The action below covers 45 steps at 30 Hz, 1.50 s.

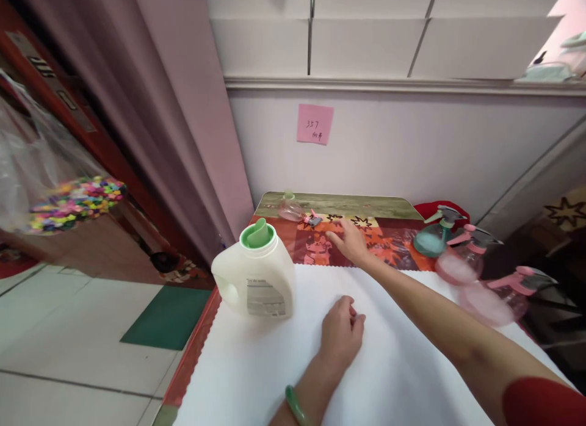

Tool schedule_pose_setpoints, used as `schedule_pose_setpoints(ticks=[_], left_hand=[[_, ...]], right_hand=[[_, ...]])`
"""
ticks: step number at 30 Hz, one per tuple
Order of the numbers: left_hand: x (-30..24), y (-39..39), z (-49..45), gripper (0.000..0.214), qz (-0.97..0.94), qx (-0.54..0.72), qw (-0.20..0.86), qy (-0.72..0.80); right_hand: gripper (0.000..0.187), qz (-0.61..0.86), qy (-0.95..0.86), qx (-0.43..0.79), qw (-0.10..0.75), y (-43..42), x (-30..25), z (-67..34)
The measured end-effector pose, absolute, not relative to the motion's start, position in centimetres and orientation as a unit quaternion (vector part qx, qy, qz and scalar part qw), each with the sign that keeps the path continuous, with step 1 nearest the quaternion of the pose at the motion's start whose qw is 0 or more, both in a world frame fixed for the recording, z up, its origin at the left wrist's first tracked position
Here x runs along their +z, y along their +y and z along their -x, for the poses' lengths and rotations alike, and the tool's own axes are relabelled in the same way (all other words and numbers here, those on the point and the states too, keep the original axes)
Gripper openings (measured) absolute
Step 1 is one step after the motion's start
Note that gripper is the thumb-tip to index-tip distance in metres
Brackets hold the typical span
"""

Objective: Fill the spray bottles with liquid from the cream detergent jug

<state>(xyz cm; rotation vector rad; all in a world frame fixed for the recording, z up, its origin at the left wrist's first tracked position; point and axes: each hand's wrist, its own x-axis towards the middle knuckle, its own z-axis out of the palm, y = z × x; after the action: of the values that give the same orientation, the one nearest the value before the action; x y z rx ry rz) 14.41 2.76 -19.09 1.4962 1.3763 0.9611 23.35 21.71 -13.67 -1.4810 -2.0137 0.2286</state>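
Note:
My right hand (pixel 351 241) reaches over the patterned far part of the table, thumb and fingers apart and nothing between them. Left of its fingertips a grey-and-pink spray head (pixel 313 218) lies at the end of a clear pinkish bottle (pixel 290 211), which rests on its side. Low over the white cloth, my left hand (pixel 341 329) is loosely curled into a fist, with no object showing in it. To its left a cream jug (pixel 259 279) stands upright, its green spout (pixel 257 235) uncapped at the top.
At the right edge stand a teal spray bottle (pixel 433 238) and two pink spray bottles (pixel 460 261). The white cloth (pixel 389 365) covers the near table. A wall with a pink note (pixel 315 124) rises behind. Colourful small pieces (pixel 77 203) in a plastic bag are at left.

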Motion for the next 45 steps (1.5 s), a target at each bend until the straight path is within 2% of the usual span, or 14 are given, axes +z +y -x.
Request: schedule_pose_setpoints(ticks=[7,14,18,21,25,28,31,34,35,37,40,43,44,45], left_hand=[[-18.5,1.8,-14.8,0.037,-0.622,0.293,0.423,0.590],[-18.5,1.6,-14.9,0.038,-0.613,0.271,0.452,0.589],[-18.5,1.7,-14.5,0.038,-0.616,0.297,0.449,0.575],[-18.7,1.7,-14.1,0.046,-0.623,0.351,0.452,0.533],[-18.2,2.0,-13.8,0.076,-0.559,0.523,0.433,0.477],[-16.7,2.6,-13.8,0.103,-0.431,0.634,0.446,0.462],[-14.7,2.5,-13.9,0.098,-0.318,0.664,0.503,0.452],[-13.3,1.3,-14.4,0.090,-0.271,0.621,0.618,0.399],[-13.0,0.7,-14.6,0.085,-0.263,0.598,0.658,0.375],[-12.9,-0.6,-15.0,0.072,-0.238,0.567,0.707,0.350],[-13.0,-2.0,-15.3,0.058,-0.149,0.572,0.721,0.361],[-12.6,-2.5,-15.0,0.054,-0.048,0.587,0.725,0.357],[-12.4,-2.6,-14.8,0.054,-0.031,0.587,0.730,0.349],[-12.1,-2.6,-14.7,0.055,-0.023,0.584,0.736,0.341]], right_hand=[[0.046,0.573,-0.789,0.070,0.210,32.1,-16.4,-16.0],[0.035,0.597,-0.781,0.062,0.173,33.6,-17.4,-13.6],[0.035,0.593,-0.784,0.050,0.175,31.1,-14.9,-15.7],[0.028,0.586,-0.791,0.052,0.168,27.8,-11.8,-19.6],[0.023,0.574,-0.803,0.076,0.140,21.9,-7.2,-26.3],[0.020,0.546,-0.816,0.159,0.099,17.2,-3.5,-30.7],[0.015,0.508,-0.824,0.249,0.036,13.3,-0.2,-33.3],[0.009,0.474,-0.831,0.289,-0.021,10.7,2.2,-34.3],[0.010,0.469,-0.833,0.293,-0.007,10.1,2.8,-34.3],[0.018,0.470,-0.828,0.290,0.096,9.2,3.3,-34.2],[0.030,0.454,-0.761,0.285,0.365,7.9,2.6,-34.0],[0.034,0.434,-0.566,0.304,0.632,6.0,-0.6,-33.7],[0.033,0.433,-0.488,0.318,0.688,5.2,-2.1,-33.5],[0.032,0.438,-0.443,0.349,0.700,4.3,-3.7,-33.2]])
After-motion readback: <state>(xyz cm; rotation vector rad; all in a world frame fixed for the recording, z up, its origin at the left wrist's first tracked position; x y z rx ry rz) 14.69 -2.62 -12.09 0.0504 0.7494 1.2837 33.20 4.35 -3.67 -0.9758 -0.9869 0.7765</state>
